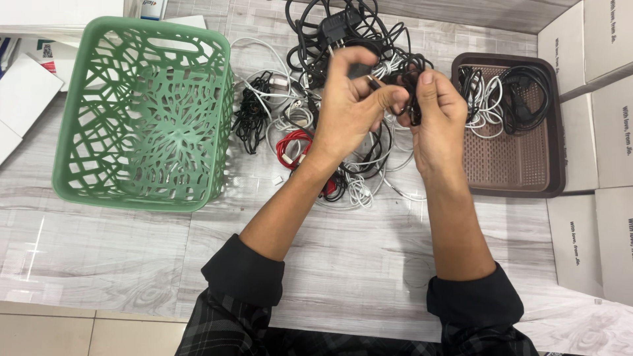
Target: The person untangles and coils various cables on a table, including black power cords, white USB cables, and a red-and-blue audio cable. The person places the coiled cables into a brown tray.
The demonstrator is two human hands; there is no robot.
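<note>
A tangled heap of black and white cables (316,125) lies on the pale wood-grain surface, with a red cable (290,146) in it. Both my hands are raised above the heap. My left hand (353,109) pinches a cable end with a small metal plug between thumb and forefinger. My right hand (438,112) grips a bundle of black cable (412,82) just beside it. The hands nearly touch, and the black cable runs between them.
An empty green lattice basket (142,109) stands at the left. A brown tray (550,175) at the right holds coiled black and white cables. White cartons (593,112) line the right edge. Papers lie at the far left.
</note>
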